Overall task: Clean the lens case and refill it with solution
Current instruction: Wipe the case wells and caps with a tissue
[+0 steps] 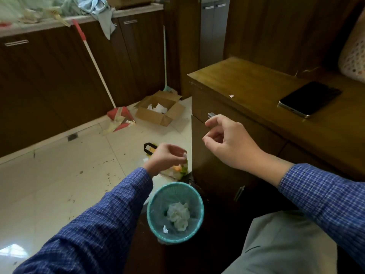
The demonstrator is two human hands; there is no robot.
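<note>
My left hand (166,158) hovers over the floor just beyond the teal waste bin (175,212) and pinches a small white object (185,155) in its fingertips; what the object is cannot be told. My right hand (227,140) is in the air in front of the wooden cabinet (246,86), just below the metal drawer handle (211,115). Its fingers are loosely curled and hold nothing. Crumpled white tissue (178,215) lies in the bin. No lens case or solution bottle is recognisable.
A dark phone (310,98) lies on the cabinet top. On the tiled floor are a plastic bag with wrappers (174,172), an open cardboard box (161,110), a red dustpan (120,118) and a broom. My knee (286,244) is at the lower right.
</note>
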